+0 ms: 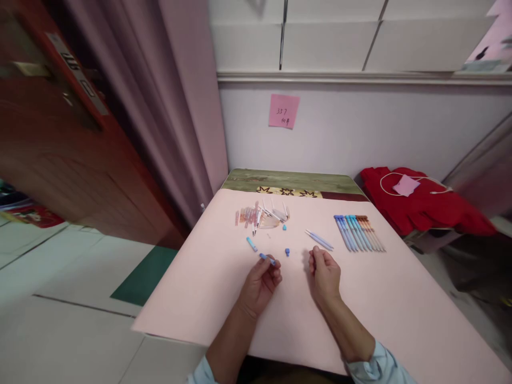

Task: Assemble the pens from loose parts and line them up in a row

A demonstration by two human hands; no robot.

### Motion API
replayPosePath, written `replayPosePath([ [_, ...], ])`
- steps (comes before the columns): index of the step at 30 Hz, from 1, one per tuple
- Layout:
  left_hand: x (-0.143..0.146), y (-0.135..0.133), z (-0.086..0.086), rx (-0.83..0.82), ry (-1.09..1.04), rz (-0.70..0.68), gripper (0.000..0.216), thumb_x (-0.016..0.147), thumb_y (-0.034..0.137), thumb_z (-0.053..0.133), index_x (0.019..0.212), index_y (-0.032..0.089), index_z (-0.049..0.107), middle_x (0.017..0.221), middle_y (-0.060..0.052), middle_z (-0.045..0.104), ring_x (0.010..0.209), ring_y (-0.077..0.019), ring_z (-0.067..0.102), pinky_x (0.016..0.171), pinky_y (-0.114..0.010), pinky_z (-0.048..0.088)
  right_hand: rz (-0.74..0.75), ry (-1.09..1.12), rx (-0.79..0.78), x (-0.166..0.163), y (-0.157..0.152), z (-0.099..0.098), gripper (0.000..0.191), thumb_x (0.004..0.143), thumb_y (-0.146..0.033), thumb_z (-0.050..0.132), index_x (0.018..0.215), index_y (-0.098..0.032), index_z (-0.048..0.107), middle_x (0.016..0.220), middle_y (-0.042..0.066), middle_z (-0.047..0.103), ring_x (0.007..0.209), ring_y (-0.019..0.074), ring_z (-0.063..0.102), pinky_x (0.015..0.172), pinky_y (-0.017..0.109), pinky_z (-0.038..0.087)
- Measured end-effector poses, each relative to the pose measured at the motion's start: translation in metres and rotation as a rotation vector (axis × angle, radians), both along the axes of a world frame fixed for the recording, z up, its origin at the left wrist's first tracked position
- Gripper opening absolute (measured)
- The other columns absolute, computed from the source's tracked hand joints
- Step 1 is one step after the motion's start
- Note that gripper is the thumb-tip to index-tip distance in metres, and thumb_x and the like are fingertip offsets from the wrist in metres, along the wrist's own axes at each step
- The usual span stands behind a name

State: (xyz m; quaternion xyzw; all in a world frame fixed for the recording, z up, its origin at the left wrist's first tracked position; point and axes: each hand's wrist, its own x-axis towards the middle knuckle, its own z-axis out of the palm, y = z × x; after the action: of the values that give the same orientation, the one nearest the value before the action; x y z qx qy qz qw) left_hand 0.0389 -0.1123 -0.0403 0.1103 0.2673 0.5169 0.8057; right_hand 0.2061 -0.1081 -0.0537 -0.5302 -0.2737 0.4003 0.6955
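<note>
In my left hand, a short blue pen piece is pinched between thumb and fingers. My right hand is closed with its fingertips together, just below two slim lavender-blue pen parts; whatever it may hold is hidden. Between the hands and a little beyond lies a small dark blue pen cap, and further back a turquoise one. A light blue pen piece rests just beyond my left hand. Behind it is a loose pile of pink grips, white refills and clear pieces.
On the right of the pink-covered table, several pens lie side by side in blue, turquoise and brown. A pink note is stuck on the wall. Red cloth with a white cable lies beyond the right edge; a wooden door stands left.
</note>
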Motion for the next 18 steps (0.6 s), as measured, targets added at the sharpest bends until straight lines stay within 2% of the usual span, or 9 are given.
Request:
replayPosePath([
  [3,0.0,-0.001,0.001,0.001,0.017,0.006,0.021,0.075,0.023,0.079,0.089,0.013,0.066,0.08,-0.004,0.066,0.062,-0.0079,0.057,0.058,-0.019,0.048,0.003,-0.228,0.033,-0.003,-0.007,0.001,0.034,0.085,-0.049,0.065,0.074,-0.018,0.059,0.058,-0.005,0.049,0.05,0.0084,0.04,0.047,0.021,0.034],
  [6,0.002,-0.001,0.002,0.017,0.046,0.006,0.022,0.075,0.023,0.08,0.087,0.013,0.066,0.087,-0.006,0.068,0.066,-0.0087,0.059,0.061,-0.02,0.049,0.122,-0.475,0.118,-0.011,-0.015,0.004,0.027,0.078,-0.043,0.075,0.081,-0.017,0.065,0.061,-0.003,0.054,0.054,0.0103,0.047,0.053,0.023,0.041],
  [9,0.005,-0.002,0.0,0.048,0.044,-0.034,0.022,0.071,0.02,0.083,0.083,0.012,0.066,0.081,-0.004,0.066,0.064,-0.0073,0.057,0.061,-0.018,0.047,0.249,-0.503,0.13,-0.022,-0.021,0.007,0.026,0.077,-0.04,0.075,0.085,-0.017,0.066,0.058,-0.004,0.054,0.05,0.0097,0.045,0.05,0.022,0.04],
  [13,0.006,-0.002,-0.002,0.083,0.041,-0.064,0.021,0.071,0.02,0.083,0.08,0.011,0.065,0.071,-0.001,0.06,0.059,-0.006,0.051,0.057,-0.018,0.043,0.375,-0.457,0.114,-0.031,-0.024,0.016,0.022,0.079,-0.039,0.073,0.081,-0.018,0.066,0.058,-0.003,0.058,0.05,0.0104,0.049,0.05,0.022,0.042],
  [15,0.005,-0.002,-0.001,0.082,0.025,-0.042,0.023,0.072,0.022,0.082,0.082,0.011,0.065,0.071,0.0,0.059,0.059,-0.0063,0.05,0.055,-0.019,0.041,0.408,-0.456,0.123,-0.028,-0.023,0.023,0.02,0.079,-0.038,0.074,0.08,-0.019,0.067,0.06,-0.002,0.061,0.051,0.011,0.051,0.05,0.023,0.042],
  [18,0.002,-0.001,0.002,0.04,-0.027,0.006,0.023,0.074,0.025,0.081,0.083,0.012,0.064,0.075,0.0,0.059,0.059,-0.0065,0.049,0.053,-0.02,0.04,0.375,-0.496,0.128,-0.012,-0.011,0.039,0.021,0.077,-0.04,0.074,0.075,-0.02,0.069,0.059,-0.002,0.06,0.05,0.0113,0.05,0.05,0.023,0.04],
])
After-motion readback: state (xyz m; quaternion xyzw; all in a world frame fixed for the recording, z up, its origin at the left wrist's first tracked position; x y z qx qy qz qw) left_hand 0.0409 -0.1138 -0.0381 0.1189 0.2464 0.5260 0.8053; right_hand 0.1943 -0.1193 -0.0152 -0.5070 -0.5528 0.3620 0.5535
